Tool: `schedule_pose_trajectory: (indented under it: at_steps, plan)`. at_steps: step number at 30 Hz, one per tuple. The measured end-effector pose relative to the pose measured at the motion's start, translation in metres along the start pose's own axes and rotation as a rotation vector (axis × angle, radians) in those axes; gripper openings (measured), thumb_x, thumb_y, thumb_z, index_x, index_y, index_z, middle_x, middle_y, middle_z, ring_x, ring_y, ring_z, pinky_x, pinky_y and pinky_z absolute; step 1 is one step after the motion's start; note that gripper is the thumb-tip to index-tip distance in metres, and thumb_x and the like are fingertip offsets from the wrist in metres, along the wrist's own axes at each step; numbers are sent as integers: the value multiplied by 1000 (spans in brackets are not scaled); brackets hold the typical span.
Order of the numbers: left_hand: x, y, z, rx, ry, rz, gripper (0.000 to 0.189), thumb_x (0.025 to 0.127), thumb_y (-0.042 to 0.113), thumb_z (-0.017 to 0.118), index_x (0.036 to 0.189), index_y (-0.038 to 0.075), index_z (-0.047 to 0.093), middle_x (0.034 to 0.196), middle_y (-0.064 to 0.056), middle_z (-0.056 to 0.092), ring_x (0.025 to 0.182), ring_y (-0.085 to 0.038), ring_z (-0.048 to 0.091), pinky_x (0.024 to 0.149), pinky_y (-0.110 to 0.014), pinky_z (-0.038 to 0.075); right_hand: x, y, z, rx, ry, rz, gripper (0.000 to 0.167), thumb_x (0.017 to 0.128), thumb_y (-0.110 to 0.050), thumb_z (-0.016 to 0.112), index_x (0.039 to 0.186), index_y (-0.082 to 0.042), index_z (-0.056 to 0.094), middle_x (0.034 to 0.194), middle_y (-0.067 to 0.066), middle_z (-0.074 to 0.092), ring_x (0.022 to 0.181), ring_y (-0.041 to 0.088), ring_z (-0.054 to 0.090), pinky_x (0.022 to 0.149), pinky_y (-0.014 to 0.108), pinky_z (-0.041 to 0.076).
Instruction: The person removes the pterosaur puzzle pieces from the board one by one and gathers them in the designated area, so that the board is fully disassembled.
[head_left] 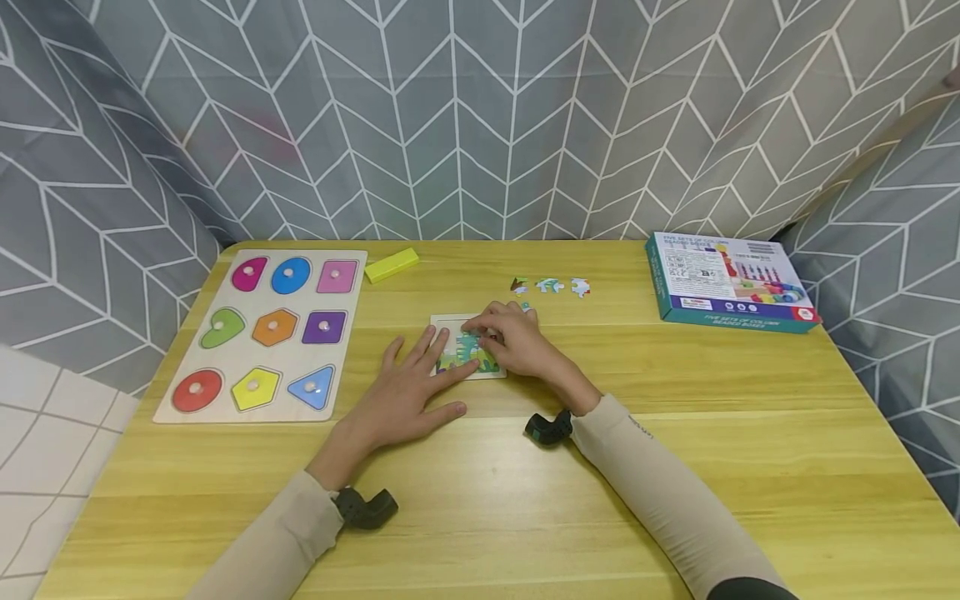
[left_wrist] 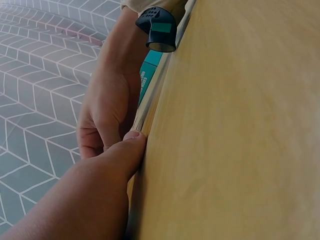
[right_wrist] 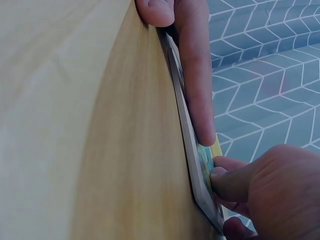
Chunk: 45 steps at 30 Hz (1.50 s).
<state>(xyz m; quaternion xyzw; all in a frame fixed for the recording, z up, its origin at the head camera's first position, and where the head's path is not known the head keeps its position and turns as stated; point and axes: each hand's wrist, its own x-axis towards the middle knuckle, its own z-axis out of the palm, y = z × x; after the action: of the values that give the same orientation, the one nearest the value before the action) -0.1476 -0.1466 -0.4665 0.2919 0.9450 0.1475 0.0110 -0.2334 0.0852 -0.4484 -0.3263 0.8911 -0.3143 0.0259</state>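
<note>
A small jigsaw puzzle in a pale frame (head_left: 442, 322) lies on the table, with a green and teal picture partly covered by both hands. My left hand (head_left: 408, 396) is spread out, its index finger lying across the puzzle and its thumb on the table side. Over the upper part of the puzzle, my right hand (head_left: 517, 337) has curled fingers and pinches a jigsaw piece against the picture; the fingers hide most of that piece. In the right wrist view, the thumb and fingertips of the right hand (right_wrist: 275, 192) meet at the puzzle's surface (right_wrist: 204, 160).
Loose jigsaw pieces (head_left: 550, 286) lie beyond the right hand, one partly hidden by it. On the left is a shape board (head_left: 251, 358) with knobbed pieces, beside a yellow block (head_left: 392, 265). A beaded-toy box (head_left: 731, 283) stands back right. A patterned curtain (head_left: 480, 125) hangs behind.
</note>
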Motion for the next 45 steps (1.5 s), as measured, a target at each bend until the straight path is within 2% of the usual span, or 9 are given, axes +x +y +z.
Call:
schedule_pose_trajectory:
  at_steps: [13, 24, 34, 45]
  plan:
    - [0, 1, -1, -4, -2, -3, 58, 101, 66, 40, 156, 49, 30, 173, -8, 12, 161, -31, 1, 123, -66, 5, 0, 1, 0, 11, 29, -6, 27, 97, -10, 68, 120, -20, 75, 102, 1, 69, 88, 19, 48, 81, 41, 24]
    - [0, 2, -2, -11, 5, -5, 58, 101, 66, 40, 156, 49, 31, 173, -5, 12, 161, -31, 2, 123, -66, 5, -1, 2, -2, -24, 56, -88, 30, 95, -8, 70, 122, -19, 74, 103, -1, 74, 89, 17, 49, 79, 38, 25]
    - [0, 3, -3, -24, -3, -10, 58, 101, 65, 41, 156, 48, 32, 173, -6, 12, 161, -31, 1, 123, -66, 4, -1, 2, -2, 19, 90, -135, 27, 96, -9, 68, 121, -17, 75, 101, -1, 75, 87, 17, 49, 79, 37, 23]
    - [0, 3, -4, -27, -14, -15, 58, 101, 65, 40, 156, 48, 31, 173, -6, 12, 161, -31, 0, 123, -66, 2, -1, 1, -2, 156, 99, -52, 22, 97, -12, 68, 117, -16, 77, 94, 2, 75, 91, 19, 58, 87, 43, 28]
